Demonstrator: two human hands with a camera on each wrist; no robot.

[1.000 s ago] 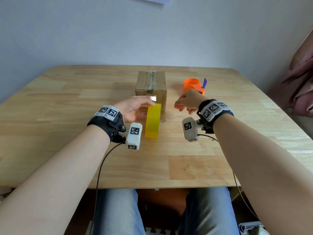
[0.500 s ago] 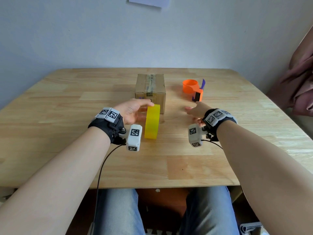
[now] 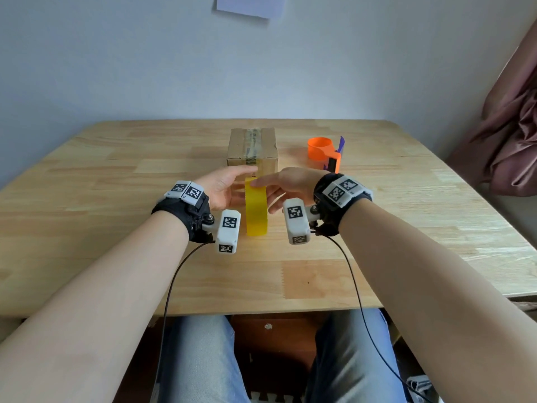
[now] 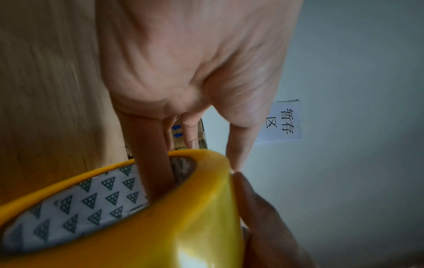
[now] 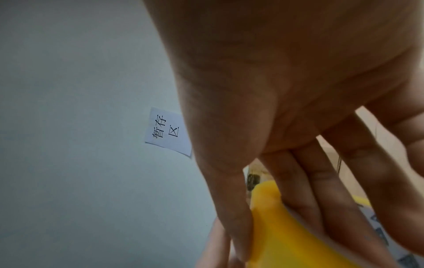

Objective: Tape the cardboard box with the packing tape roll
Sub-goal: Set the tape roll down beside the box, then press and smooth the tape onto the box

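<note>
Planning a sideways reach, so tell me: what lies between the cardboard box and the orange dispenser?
Only bare table between cardboard box and orange dispenser, per the head view.

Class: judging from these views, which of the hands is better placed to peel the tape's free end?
Probably the right hand: its thumb lies on the tape roll's outer band while the left hand steadies the roll through its core.

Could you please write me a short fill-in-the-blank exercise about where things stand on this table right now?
1. The packing tape roll is coloured ____.
2. The roll stands on its edge between the left hand and the ____ hand.
3. The cardboard box sits ____ the roll, farther from the person.
4. The orange dispenser stands to the ____ of the box.

Missing words: yellow; right; behind; right
</note>
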